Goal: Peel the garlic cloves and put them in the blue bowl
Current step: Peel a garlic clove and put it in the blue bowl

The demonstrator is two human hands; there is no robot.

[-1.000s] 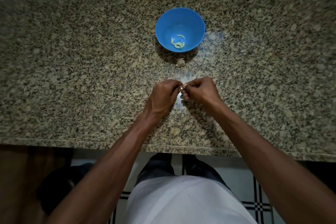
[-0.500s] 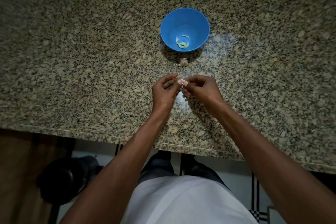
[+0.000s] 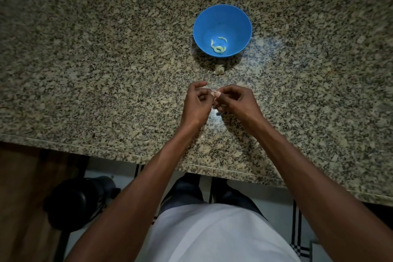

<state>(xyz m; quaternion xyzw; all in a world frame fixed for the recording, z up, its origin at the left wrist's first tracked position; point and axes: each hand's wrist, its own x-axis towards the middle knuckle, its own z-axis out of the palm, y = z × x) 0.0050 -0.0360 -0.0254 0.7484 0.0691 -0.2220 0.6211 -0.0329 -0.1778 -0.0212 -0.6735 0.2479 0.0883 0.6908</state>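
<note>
Head view shows us the speckled granite countertop [image 3: 106, 70] filling the upper part of the scene, its near edge running across above a tiled floor [image 3: 276, 204] and our white garment [image 3: 212, 236]. Low at the left, on the floor side, sits a dark rounded object [image 3: 76, 200] that we cannot identify. Both our forearms reach up from the near edge and meet over the middle of the counter. Far from us, slightly right of centre, stands the blue bowl [image 3: 204, 27], holding a few pale peeled garlic cloves [image 3: 218, 48] at its bottom. Our left hand [image 3: 196, 104] has its fingers curled inward, fingertips meeting those of our right hand [image 3: 236, 102], which is also curled. Between the two sets of fingertips we pinch a small garlic clove [image 3: 215, 93], only a pale sliver of it visible; we cannot tell how much skin remains on it. Just near of the bowl, apart from its base, lies a small pale scrap of garlic [image 3: 219, 69] on the counter, skin or clove we cannot tell.
</note>
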